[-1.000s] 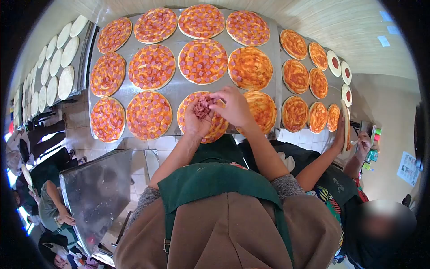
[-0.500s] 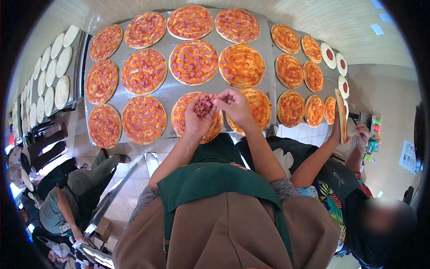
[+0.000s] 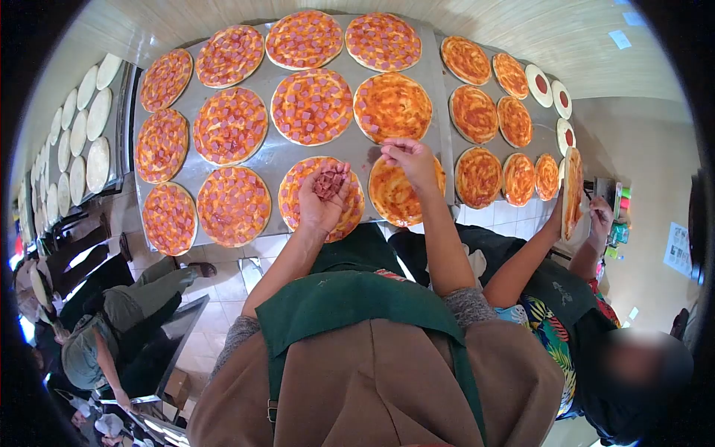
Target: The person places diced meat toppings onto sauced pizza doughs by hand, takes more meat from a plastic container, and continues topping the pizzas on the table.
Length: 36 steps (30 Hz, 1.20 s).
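Observation:
My left hand [image 3: 322,208] is cupped palm up around a small heap of diced ham [image 3: 328,183], above a ham-topped pizza [image 3: 289,200] in the front row. My right hand [image 3: 414,165] hovers over the upper edge of a pizza with sauce only [image 3: 387,201], its fingertips pinched together; whatever lies between them is too small to make out. Behind it is another pizza without ham [image 3: 392,108]. Ham cubes are scattered over the pizza [image 3: 311,107] left of that one and over the others further left. All lie on a metal table [image 3: 275,153].
On the right, a co-worker's hand [image 3: 556,217] holds a tilted pizza [image 3: 573,195] beside sauced bases [image 3: 479,177] and pale bases with red spots [image 3: 566,135]. Plain bases [image 3: 97,165] fill a rack at the left. Another person [image 3: 104,350] stands lower left by a metal surface [image 3: 167,350].
My right hand has moved right, away from the ham in my left hand, to above the sauced pizza. The table appears shifted left in view. The person at lower left and the metal surface have shifted.

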### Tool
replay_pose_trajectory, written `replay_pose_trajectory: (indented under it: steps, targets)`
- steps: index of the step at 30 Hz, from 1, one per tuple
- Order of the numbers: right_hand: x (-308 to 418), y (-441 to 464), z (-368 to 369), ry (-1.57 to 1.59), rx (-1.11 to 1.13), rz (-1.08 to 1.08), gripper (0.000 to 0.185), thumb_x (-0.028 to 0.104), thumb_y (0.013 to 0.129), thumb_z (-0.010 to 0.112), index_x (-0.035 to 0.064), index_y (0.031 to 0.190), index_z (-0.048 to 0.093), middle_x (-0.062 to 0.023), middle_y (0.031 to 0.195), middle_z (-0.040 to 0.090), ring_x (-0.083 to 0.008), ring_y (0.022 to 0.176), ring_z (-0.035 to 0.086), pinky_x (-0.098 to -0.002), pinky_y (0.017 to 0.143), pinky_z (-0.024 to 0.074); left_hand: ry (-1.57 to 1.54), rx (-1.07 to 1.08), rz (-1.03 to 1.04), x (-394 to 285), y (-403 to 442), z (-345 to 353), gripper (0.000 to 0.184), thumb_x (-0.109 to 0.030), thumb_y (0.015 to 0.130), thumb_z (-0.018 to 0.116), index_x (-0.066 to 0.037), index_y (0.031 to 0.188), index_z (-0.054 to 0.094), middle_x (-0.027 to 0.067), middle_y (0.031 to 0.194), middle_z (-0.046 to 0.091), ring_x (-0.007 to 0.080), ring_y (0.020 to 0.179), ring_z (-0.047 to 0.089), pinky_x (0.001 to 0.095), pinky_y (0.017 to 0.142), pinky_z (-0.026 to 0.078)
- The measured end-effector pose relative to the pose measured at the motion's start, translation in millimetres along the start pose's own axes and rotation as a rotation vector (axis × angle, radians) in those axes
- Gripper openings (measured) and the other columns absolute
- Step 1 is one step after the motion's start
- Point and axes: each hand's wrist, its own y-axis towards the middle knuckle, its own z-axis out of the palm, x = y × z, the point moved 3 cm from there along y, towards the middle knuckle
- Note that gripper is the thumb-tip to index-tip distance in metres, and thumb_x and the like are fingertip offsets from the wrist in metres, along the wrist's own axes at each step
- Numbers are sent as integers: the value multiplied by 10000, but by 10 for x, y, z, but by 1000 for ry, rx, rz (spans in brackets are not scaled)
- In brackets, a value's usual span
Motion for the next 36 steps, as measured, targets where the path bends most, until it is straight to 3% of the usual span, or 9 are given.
replay_pose_trajectory:
  steps: [2, 5, 11, 14, 17, 20, 23, 29, 36]
  targets:
    - [-101, 140, -125, -61, -58, -38, 215, 96, 808, 673, -22, 986, 660, -71, 856, 682, -129, 720, 643, -245, 650, 518, -9, -31, 7, -15, -14, -22, 264, -206, 922, 461, 13, 977, 598, 143, 1032, 635, 281, 1072, 581, 409, 963, 469]
    - [-147, 286, -189, -396, -97, -298, 188, 84, 801, 666, -15, 960, 676, -66, 830, 685, -124, 697, 639, -251, 630, 507, -13, -27, 32, -30, -10, -64, 273, -212, 915, 469, 16, 1005, 590, 140, 1052, 630, 283, 1079, 577, 417, 967, 466]
    - [-204, 384, -155, -604, -191, -263, 124, 97, 768, 696, -1, 839, 672, -110, 767, 682, -155, 692, 649, -267, 641, 498, -6, -87, 62, -40, -26, -94, 280, -216, 909, 475, 12, 1019, 594, 138, 1059, 632, 282, 1069, 585, 419, 967, 467]
    - [-148, 352, -22, -734, -233, -298, 100, 64, 754, 709, -2, 771, 636, -81, 742, 656, -137, 682, 618, -271, 622, 485, -18, -76, 48, -40, 2, -130, 276, -217, 911, 471, 8, 1007, 597, 141, 1050, 639, 280, 1055, 594, 419, 960, 472]
    - [-50, 332, 51, -1035, -311, -492, 92, 49, 721, 701, 11, 742, 619, -110, 730, 634, -218, 682, 625, -325, 637, 496, -19, -71, 47, -36, 9, -138, 272, -217, 915, 462, 5, 1000, 595, 144, 1037, 646, 280, 1046, 599, 420, 953, 476]
    - [-54, 346, 53, -944, -321, -474, 81, 44, 704, 655, 31, 690, 576, -119, 713, 588, -301, 732, 582, -410, 668, 464, -1, -65, 59, -27, 3, -136, 269, -215, 919, 452, 1, 994, 593, 143, 1027, 649, 282, 1040, 601, 424, 950, 477]
    - [-93, 371, 18, -950, -286, -546, 105, 60, 707, 664, 29, 685, 566, -116, 713, 595, -296, 726, 588, -402, 667, 468, -10, -75, 65, -10, -19, -110, 262, -211, 920, 447, -3, 989, 592, 140, 1020, 651, 283, 1028, 606, 429, 948, 478]
    - [-19, 309, 21, -872, -270, -484, 129, 70, 705, 675, 27, 701, 553, -113, 710, 602, -295, 711, 594, -397, 669, 472, -19, -57, 65, 16, -21, -133, 241, -177, 885, 488, 10, 976, 611, 134, 1018, 641, 261, 1012, 596, 429, 966, 469]
    - [24, 247, -113, -732, -271, -400, 103, 82, 746, 673, 19, 818, 634, -132, 779, 652, -283, 747, 638, -357, 691, 498, 26, -83, 50, 55, -43, -92, 239, -185, 884, 488, -1, 961, 620, 136, 983, 649, 270, 980, 604, 423, 944, 478]
